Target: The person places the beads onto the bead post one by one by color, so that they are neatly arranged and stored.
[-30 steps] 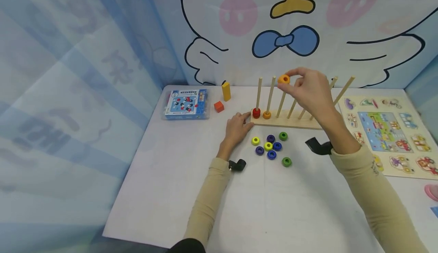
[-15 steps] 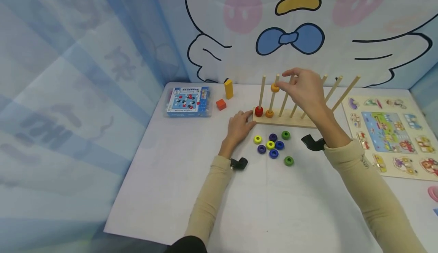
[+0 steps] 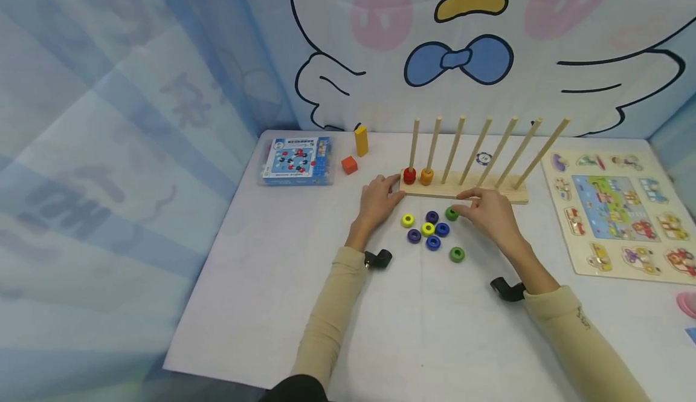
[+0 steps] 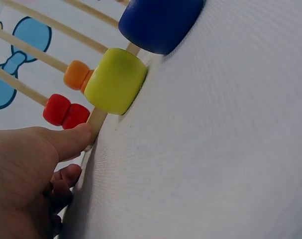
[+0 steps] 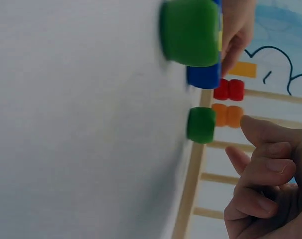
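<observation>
The wooden peg stand (image 3: 446,189) with a row of upright pegs stands at the back of the table. Two red beads (image 4: 66,111) are stacked on its first peg, two orange beads (image 3: 426,176) on its second. My left hand (image 3: 376,204) grips the stand's left end, with the thumb (image 4: 71,142) on the front side. Just in front of the stand, my right hand (image 3: 487,213) reaches to a green bead (image 3: 451,213). Its thumb and index finger are spread near that bead, apart from it in the right wrist view.
Loose yellow beads (image 3: 408,220), blue beads (image 3: 433,243), purple beads and another green bead (image 3: 457,254) lie before the stand. A boxed set (image 3: 297,161), an orange cube (image 3: 349,164) and a yellow block (image 3: 361,141) are at the back left. A picture puzzle board (image 3: 622,214) lies right.
My right hand let an orange bead go onto the second peg, where it slid down onto the other. The hand then came down to the green bead. My left hand stayed at the stand.
</observation>
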The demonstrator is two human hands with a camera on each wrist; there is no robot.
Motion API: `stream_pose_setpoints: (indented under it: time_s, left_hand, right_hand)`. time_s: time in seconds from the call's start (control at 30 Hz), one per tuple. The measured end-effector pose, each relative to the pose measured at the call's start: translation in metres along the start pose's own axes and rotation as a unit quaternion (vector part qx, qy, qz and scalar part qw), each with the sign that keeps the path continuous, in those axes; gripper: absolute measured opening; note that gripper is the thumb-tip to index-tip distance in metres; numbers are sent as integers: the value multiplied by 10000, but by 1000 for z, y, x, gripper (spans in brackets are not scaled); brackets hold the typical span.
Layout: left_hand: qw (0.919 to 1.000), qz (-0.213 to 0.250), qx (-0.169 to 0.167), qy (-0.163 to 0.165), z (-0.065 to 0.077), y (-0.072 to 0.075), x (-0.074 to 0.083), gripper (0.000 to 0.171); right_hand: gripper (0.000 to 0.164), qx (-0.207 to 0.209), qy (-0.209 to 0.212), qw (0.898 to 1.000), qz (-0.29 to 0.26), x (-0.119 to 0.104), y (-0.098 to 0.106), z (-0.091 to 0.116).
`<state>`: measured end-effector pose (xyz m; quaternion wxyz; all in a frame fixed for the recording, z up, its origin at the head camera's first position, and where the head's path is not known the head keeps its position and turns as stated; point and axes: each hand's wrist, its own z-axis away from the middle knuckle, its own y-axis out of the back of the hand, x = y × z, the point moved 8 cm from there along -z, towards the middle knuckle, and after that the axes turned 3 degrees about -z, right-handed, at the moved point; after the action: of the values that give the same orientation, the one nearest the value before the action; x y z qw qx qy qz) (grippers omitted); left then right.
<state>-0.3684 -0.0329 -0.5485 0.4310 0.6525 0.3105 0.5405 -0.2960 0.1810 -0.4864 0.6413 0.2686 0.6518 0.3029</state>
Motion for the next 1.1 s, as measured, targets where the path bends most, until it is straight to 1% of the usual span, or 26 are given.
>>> stream_pose_setpoints:
  time_s: [0.1,0.2,0.37,0.43,0.5,0.57,0.63,0.7,0.77,0.87,0.93,1.0,1.1]
  left_hand:
    - [10000,7,13,-18,-1,1,1,51]
    - [10000,4,41,-31,-2,1,2,52]
    - [9999,-87,82,-116,-2,1,2,52]
    - [9998,-97,108,-114,-2,1,2,52]
    - [9999,-101,97,-83,-1,1,1,52]
    - [9999,-88,69,-51,0,1,1,53]
    - [9999,-85,58,-40,0,2,1,53]
    - [9999,-71,61,-36,0,3,0,53]
    - [9999,-72,89,-33,0,3,0,53]
    - [9999,-101,94,-27,0,2,-2,53]
    - [9999,-125,97,-36,0,1,-2,52]
    - [9999,-112,97,-36,-1,0,-2,52]
    - [9999,-102,100,-55,-1,-1,-1,52]
  right_hand:
    - [39,-273,-174,9995,37,16,-10,1]
    - [40,-440,-219,9988,65,23,-17,1]
    - [38,-448,-221,9986,146,26,-21,0]
    - [39,-417,-215,9987,182,25,-21,1]
    - [40,-347,-161,9991,189,19,-18,0]
    - [42,-180,-6,9996,223,5,-8,0]
    - [44,79,176,9996,224,-16,9,0]
    - [45,412,421,9981,192,-44,33,-1]
    - [47,734,571,9956,137,-69,57,-2]
    - [46,1182,801,9898,25,-100,91,-7]
    - [47,1393,889,9863,-10,-115,108,-12]
    - [47,1528,950,9837,19,-124,120,-17]
    - [47,1549,888,9838,140,-128,127,-27]
